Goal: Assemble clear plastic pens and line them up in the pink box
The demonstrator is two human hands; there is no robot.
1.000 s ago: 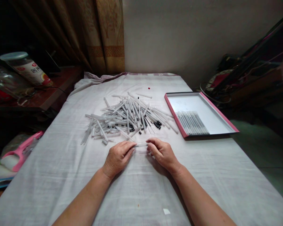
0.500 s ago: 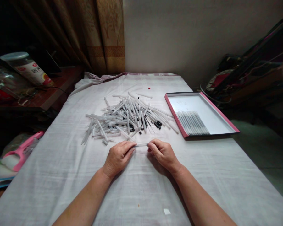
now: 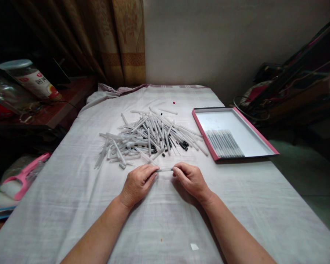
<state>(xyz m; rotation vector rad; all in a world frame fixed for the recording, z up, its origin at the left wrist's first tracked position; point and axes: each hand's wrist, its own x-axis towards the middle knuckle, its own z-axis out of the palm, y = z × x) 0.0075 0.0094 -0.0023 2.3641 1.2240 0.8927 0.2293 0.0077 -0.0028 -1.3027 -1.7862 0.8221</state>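
Between my two hands a slim translucent pen (image 3: 165,169) lies level, a little above the cloth. Its left end is pinched by my left hand (image 3: 140,183), its right end by my right hand (image 3: 191,180); both ends are hidden in the fingers. Just beyond my hands spreads a heap of loose pen parts (image 3: 148,137): clear barrels, thin refills and small black caps. To the right, a shallow box (image 3: 253,126) with pink sides holds a row of pens (image 3: 224,143) laid side by side in its near left part.
A pale checked cloth (image 3: 99,227) covers the table. A small red piece (image 3: 174,103) lies beyond the heap, and a white scrap (image 3: 194,246) near the front. On the left are a lidded jar (image 3: 35,80) on a wooden surface and a pink-handled object (image 3: 24,178).
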